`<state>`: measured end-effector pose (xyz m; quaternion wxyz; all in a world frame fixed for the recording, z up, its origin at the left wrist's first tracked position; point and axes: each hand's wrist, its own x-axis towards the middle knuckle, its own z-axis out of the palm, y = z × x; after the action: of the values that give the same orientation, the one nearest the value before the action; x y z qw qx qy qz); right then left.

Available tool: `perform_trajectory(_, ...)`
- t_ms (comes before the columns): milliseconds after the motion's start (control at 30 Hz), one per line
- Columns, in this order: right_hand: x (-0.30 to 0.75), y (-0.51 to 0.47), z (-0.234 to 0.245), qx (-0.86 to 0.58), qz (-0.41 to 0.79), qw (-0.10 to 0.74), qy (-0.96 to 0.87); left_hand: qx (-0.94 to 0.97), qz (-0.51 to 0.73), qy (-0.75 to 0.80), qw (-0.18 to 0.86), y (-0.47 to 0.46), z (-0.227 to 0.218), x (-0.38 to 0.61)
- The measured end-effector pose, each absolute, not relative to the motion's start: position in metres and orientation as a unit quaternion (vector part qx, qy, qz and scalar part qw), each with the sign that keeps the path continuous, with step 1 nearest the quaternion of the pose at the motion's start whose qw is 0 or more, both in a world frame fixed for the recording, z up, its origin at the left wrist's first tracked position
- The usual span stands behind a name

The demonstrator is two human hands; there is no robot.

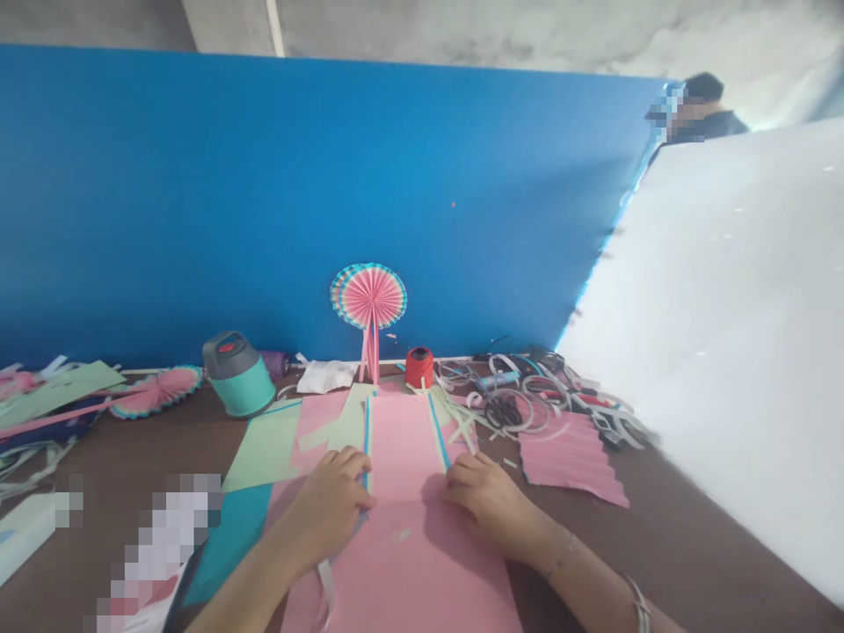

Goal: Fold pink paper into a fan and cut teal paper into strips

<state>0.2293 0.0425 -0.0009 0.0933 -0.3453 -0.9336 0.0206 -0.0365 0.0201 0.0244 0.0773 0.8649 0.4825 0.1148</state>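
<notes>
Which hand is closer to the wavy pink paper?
Right. The right hand is left of the wavy pink paper; the left hand is farther, at the left edge of the pink strip.

"Where does this single camera sit?"
"On the wearer's head, looking forward and down over the worktop [149,448] toward the blue partition [198,193]."
"How near?"
"Close: the left hand [334,491] and right hand [486,497] show large, low in view; the partition stands farther off."

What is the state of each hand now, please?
Left hand: curled at left edge of the blue-edged pink paper; grip cannot be told.
Right hand: curled at the paper's right edge; grip cannot be told.
</notes>
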Motion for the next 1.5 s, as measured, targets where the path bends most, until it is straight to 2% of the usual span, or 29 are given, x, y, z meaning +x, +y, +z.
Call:
perform_trajectory(367,0.231,0.042,-0.008,-0.344,-0.032,0.093,-0.934,0.843,0.194,0.471,0.175,0.028,0.013,-0.046)
perform_trajectory(567,0.229,0.042,-0.008,-0.343,-0.041,0.108,-0.932,0.827,0.227,0.492,0.152,0.028,0.014,-0.045)
perform_trajectory(667,0.228,0.043,-0.007,-0.346,-0.030,0.158,-0.924,0.806,0.277,0.510,0.119,0.029,0.012,-0.043)
perform_trajectory(800,0.226,0.045,-0.004,-0.366,0.006,0.290,-0.884,0.771,0.355,0.520,0.093,0.026,0.012,-0.039)
perform_trajectory(900,0.224,0.044,-0.002,-0.361,0.022,0.381,-0.851,0.761,0.363,0.514,0.159,0.019,0.013,-0.032)
perform_trajectory(967,0.221,0.041,-0.002,-0.342,0.008,0.407,-0.847,0.737,0.360,0.518,0.242,0.016,0.013,-0.024)
perform_trajectory(1100,0.217,0.034,-0.004,-0.257,-0.028,0.359,-0.897,0.627,0.373,0.543,0.416,0.014,0.011,-0.006)
perform_trajectory(1233,0.213,0.029,-0.001,-0.201,-0.029,0.286,-0.937,0.548,0.401,0.569,0.464,0.016,0.006,0.001)
perform_trajectory(1367,0.210,0.027,0.005,-0.189,-0.021,0.251,-0.949,0.567,0.434,0.558,0.423,0.016,0.003,-0.001)
perform_trajectory(1500,0.209,0.027,0.006,-0.201,-0.009,0.248,-0.948,0.597,0.484,0.565,0.301,0.015,0.002,-0.008)
